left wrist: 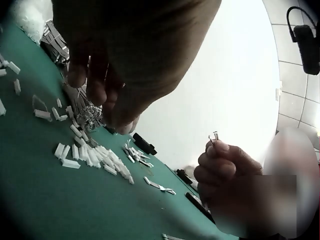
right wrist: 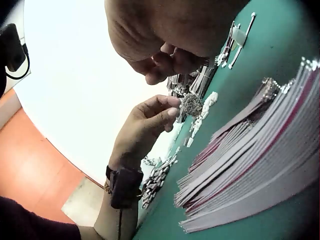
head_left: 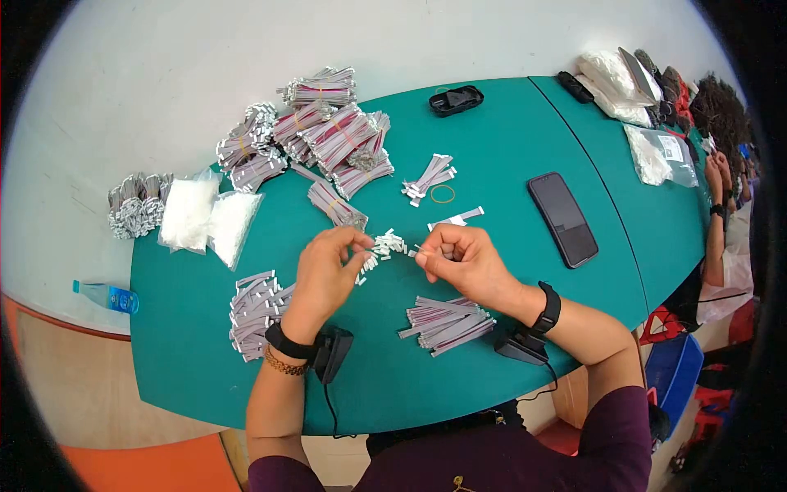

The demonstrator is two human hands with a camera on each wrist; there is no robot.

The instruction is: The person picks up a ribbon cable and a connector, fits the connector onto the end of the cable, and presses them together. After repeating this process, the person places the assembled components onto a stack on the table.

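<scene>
My right hand (head_left: 459,258) pinches a short piece of metal-tipped wire (left wrist: 215,136) between thumb and curled fingers; the rest of the wire is hidden by the hand. The left hand (head_left: 328,266) hovers at the left side of a loose pile of small white connector housings (head_left: 388,244). Its fingers are bent, and a gap shows between thumb and index finger in the right wrist view. Just beyond it lies a bundle of grey flat cables (head_left: 332,201) with bare metal ends. Flat cables (head_left: 447,324) lie in a stack below the right hand.
More cables (head_left: 258,316) lie left of the left forearm. Tied cable bundles (head_left: 336,135) are heaped at the back, beside bags of white parts (head_left: 188,213). A phone (head_left: 563,219), rubber band (head_left: 443,193), black case (head_left: 456,100) and bottle (head_left: 106,296) are around. Another person's arm (head_left: 715,230) shows far right.
</scene>
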